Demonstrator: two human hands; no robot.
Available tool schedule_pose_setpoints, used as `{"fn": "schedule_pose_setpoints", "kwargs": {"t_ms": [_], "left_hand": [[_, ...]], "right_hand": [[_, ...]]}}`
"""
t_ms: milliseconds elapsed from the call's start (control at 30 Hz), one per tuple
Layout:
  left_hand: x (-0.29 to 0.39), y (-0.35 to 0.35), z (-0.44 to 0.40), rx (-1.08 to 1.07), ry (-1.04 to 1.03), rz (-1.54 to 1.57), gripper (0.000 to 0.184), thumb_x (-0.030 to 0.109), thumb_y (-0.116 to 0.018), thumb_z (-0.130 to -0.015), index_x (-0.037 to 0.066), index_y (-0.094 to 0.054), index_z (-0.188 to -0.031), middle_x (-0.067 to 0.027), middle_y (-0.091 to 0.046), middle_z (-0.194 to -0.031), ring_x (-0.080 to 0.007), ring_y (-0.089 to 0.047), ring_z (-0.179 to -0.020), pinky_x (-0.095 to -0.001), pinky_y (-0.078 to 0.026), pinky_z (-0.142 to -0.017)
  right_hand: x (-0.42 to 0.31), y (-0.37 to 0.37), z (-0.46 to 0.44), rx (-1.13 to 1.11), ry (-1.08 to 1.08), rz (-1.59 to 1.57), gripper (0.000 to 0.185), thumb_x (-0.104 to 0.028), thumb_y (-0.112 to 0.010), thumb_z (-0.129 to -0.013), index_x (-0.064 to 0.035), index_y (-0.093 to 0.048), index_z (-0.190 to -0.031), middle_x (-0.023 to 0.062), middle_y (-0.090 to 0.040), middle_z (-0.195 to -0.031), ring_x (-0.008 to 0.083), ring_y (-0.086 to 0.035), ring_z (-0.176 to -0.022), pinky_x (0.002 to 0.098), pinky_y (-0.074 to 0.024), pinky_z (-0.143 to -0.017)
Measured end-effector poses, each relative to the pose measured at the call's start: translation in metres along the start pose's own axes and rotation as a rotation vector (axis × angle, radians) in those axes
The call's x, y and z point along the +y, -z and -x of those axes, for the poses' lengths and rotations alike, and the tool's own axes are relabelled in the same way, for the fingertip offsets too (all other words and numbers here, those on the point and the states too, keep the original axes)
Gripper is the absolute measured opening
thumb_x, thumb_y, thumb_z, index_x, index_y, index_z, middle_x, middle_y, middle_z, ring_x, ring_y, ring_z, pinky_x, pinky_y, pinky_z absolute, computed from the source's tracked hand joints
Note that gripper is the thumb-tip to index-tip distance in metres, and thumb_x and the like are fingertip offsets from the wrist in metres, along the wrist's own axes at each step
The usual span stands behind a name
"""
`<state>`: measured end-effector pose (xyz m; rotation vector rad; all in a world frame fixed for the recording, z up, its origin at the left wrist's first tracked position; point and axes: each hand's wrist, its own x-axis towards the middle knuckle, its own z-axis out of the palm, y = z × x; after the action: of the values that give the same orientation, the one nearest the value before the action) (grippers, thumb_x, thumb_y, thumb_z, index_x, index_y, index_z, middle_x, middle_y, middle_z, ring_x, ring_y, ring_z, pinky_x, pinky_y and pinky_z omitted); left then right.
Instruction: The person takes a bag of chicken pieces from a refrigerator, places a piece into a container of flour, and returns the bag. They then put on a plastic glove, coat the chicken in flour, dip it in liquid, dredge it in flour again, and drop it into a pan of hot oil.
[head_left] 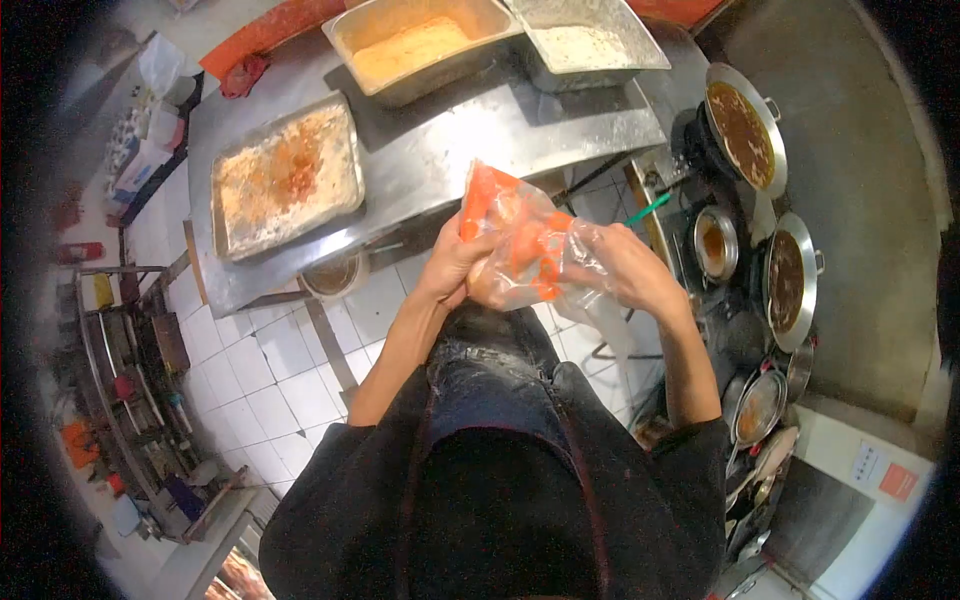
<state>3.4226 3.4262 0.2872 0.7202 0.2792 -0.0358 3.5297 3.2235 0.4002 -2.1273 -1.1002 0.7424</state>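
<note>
A clear plastic bag with orange print (540, 248) is held up in front of my body, near the steel table's front edge. My left hand (457, 262) grips its left side, fingers wrapped round the bulging lower part. On the other side my right hand (625, 265) is closed on the bag's loose, crumpled end, its fingers partly behind the plastic. Something orange and rounded shows through the film, but what it is cannot be made out.
On the steel table (430, 160) are a floury tray (288, 178), a pan of yellow batter (415, 45) and a pan of white flour (585, 48). Two woks of dark oil (742, 135) (790, 280) stand at right. A metal rack (130, 390) is at left.
</note>
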Motion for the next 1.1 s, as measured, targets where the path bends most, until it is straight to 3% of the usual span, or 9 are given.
{"fn": "schedule_pose_setpoints", "kwargs": {"t_ms": [67,133,367,500,567,667,767,900,1100], "left_hand": [[0.002,-0.002,-0.031,0.023,-0.012,0.004,0.058,0.008,-0.073,-0.084,-0.002,-0.045,-0.134,-0.0122,-0.058,-0.126,-0.0205,-0.061,-0.112,-0.0345,-0.052,-0.096],[-0.001,-0.014,-0.061,0.06,-0.015,0.019,0.059,0.009,-0.073,-0.085,-0.002,-0.044,-0.135,-0.0122,-0.058,-0.127,-0.0206,-0.06,-0.113,-0.0345,-0.051,-0.097],[0.007,-0.06,-0.163,0.284,-0.189,0.039,0.053,0.008,-0.069,-0.089,-0.001,-0.046,-0.136,-0.0113,-0.059,-0.127,-0.0203,-0.061,-0.111,-0.0334,-0.053,-0.093],[0.021,-0.084,-0.193,0.356,-0.3,0.025,0.052,0.003,-0.07,-0.085,0.001,-0.049,-0.132,-0.011,-0.06,-0.123,-0.0199,-0.062,-0.109,-0.0333,-0.054,-0.091],[0.027,-0.092,-0.203,0.387,-0.323,-0.018,0.052,0.003,-0.071,-0.085,0.0,-0.049,-0.132,-0.0111,-0.06,-0.123,-0.0199,-0.063,-0.109,-0.0332,-0.054,-0.09],[0.024,-0.098,-0.214,0.462,-0.306,-0.117,0.052,0.003,-0.071,-0.085,0.0,-0.049,-0.132,-0.0114,-0.061,-0.122,-0.0198,-0.063,-0.108,-0.0333,-0.054,-0.09],[0.026,-0.101,-0.227,0.488,-0.242,-0.077,0.051,0.003,-0.07,-0.086,0.0,-0.049,-0.132,-0.0115,-0.061,-0.122,-0.0196,-0.063,-0.108,-0.0333,-0.054,-0.09],[0.025,-0.097,-0.238,0.467,-0.195,0.004,0.047,0.005,-0.069,-0.088,0.0,-0.05,-0.131,-0.0116,-0.061,-0.121,-0.0191,-0.063,-0.107,-0.0326,-0.056,-0.087],[0.032,-0.071,-0.234,0.477,-0.192,0.141,0.045,0.007,-0.067,-0.089,-0.001,-0.051,-0.13,-0.0116,-0.063,-0.119,-0.0182,-0.065,-0.104,-0.0318,-0.057,-0.085]], "right_hand": [[0.019,0.022,-0.021,0.016,0.132,0.222,0.041,-0.033,-0.071,-0.085,-0.002,-0.061,-0.11,0.0247,-0.064,-0.086,0.0451,-0.061,-0.082,0.0495,-0.0473,-0.07],[0.041,0.051,-0.046,-0.091,0.103,0.262,0.04,-0.032,-0.072,-0.084,-0.0018,-0.06,-0.108,0.024,-0.063,-0.081,0.0454,-0.06,-0.077,0.0499,-0.0467,-0.066],[0.114,0.123,-0.11,0.114,0.325,0.035,0.047,-0.024,-0.073,-0.082,-0.0023,-0.053,-0.118,0.0229,-0.062,-0.078,0.0449,-0.061,-0.073,0.0477,-0.0479,-0.061],[0.133,0.152,-0.138,0.05,0.305,-0.105,0.048,-0.023,-0.073,-0.082,-0.002,-0.052,-0.119,0.0209,-0.063,-0.079,0.0443,-0.061,-0.073,0.048,-0.0483,-0.061],[0.147,0.156,-0.156,0.153,0.572,-0.07,0.04,-0.021,-0.073,-0.081,-0.003,-0.054,-0.112,0.0189,-0.064,-0.08,0.0437,-0.061,-0.074,0.0476,-0.0486,-0.06],[0.145,0.175,-0.167,-0.066,0.424,0.028,0.03,-0.021,-0.072,-0.081,-0.0037,-0.055,-0.098,0.0182,-0.063,-0.08,0.0438,-0.062,-0.075,0.0477,-0.0485,-0.06],[0.156,0.181,-0.171,-0.077,0.43,0.113,0.027,-0.022,-0.071,-0.082,-0.004,-0.053,-0.09,0.0176,-0.063,-0.08,0.0431,-0.062,-0.075,0.0481,-0.0484,-0.059],[0.167,0.184,-0.178,-0.055,0.453,0.201,0.028,-0.026,-0.07,-0.082,-0.0045,-0.054,-0.09,0.0175,-0.062,-0.08,0.042,-0.063,-0.074,0.049,-0.0479,-0.059],[0.155,0.219,-0.182,-0.278,0.325,0.315,0.033,-0.033,-0.072,-0.082,-0.0039,-0.057,-0.085,0.018,-0.063,-0.074,0.0404,-0.064,-0.074,0.0481,-0.0481,-0.059]]}}
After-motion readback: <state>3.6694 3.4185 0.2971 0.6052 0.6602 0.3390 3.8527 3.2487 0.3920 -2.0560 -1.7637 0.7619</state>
